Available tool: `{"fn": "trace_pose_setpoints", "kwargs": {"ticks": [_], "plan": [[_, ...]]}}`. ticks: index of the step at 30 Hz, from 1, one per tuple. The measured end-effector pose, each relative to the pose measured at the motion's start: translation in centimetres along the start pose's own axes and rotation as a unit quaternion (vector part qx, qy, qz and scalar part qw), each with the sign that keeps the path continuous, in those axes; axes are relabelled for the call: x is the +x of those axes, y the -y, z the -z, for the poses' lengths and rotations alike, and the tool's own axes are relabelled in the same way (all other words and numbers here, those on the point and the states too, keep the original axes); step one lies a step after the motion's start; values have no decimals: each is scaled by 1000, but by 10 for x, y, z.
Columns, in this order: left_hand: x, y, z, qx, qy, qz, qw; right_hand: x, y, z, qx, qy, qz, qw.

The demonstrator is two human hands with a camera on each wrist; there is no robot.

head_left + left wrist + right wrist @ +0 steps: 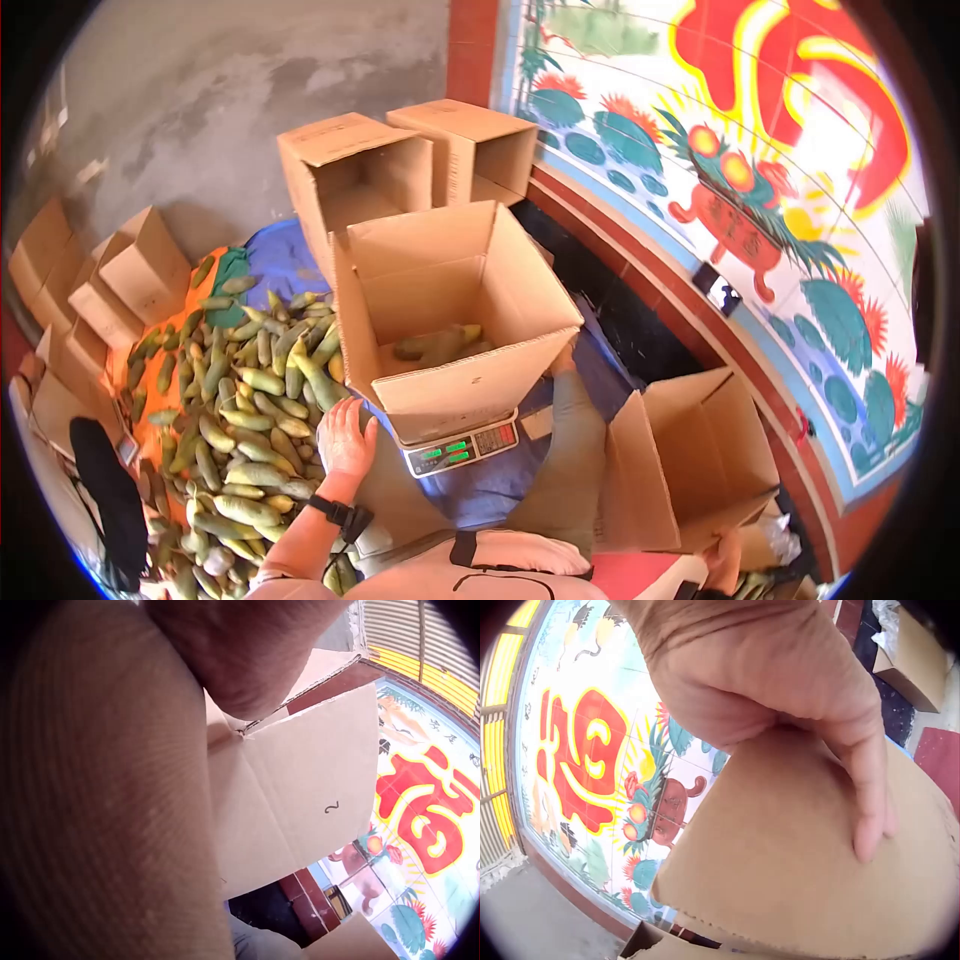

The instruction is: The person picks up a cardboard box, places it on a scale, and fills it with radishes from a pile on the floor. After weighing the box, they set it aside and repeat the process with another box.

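Note:
A large cardboard box (450,390) stands open-topped on a digital scale (462,447) with green lit figures, and a few green vegetables (440,345) lie on its bottom. My left hand (346,440) hovers with extended fingers left of the scale, beside the vegetable pile (255,430); it seems to hold nothing. In the left wrist view, blurred skin (247,652) covers much of the frame, fingers hidden. At lower right, my right hand (722,562) grips the edge of another open box (640,480). The right wrist view shows that hand (780,682) with fingers over a cardboard flap (795,847).
Two open boxes (365,180) stand behind the scale, and more boxes (145,270) stand at far left. Blue and orange sheets (285,255) lie under the pile. A painted tile wall (640,150) with a ledge runs along the right. My legs (575,450) flank the scale.

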State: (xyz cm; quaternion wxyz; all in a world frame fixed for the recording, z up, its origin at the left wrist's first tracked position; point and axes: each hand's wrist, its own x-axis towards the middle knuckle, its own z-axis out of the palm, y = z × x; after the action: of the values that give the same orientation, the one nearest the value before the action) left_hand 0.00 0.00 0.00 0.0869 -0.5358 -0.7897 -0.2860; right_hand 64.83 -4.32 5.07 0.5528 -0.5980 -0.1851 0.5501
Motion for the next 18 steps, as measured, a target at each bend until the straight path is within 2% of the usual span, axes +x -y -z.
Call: {"fn": "trace_pose_setpoints", "kwargs": {"ticks": [1,2,3,5,9,10,14,18], "plan": [[0,-9,-4,-1,8,3,1000,3,11,1,-4,-16,17,1000],[-1,-17,-7,-2,17,4,1000,20,11,31,5,-19,42,999],[3,14,19,22,14,1,1000,2,-21,19,34,-22,45,998],[3,10,10,24,19,-9,999,3,-2,33,23,-8,30,999],[4,2,13,-6,10,-7,1000,-22,34,15,-75,-38,186,979],[4,1,14,17,-15,-25,999,-29,42,11,-99,-46,223,969],[2,4,7,0,-33,-21,999,-51,73,-10,-186,-74,376,905],[-1,8,4,-42,-58,-25,997,-57,108,-52,-255,-93,526,806]]}}
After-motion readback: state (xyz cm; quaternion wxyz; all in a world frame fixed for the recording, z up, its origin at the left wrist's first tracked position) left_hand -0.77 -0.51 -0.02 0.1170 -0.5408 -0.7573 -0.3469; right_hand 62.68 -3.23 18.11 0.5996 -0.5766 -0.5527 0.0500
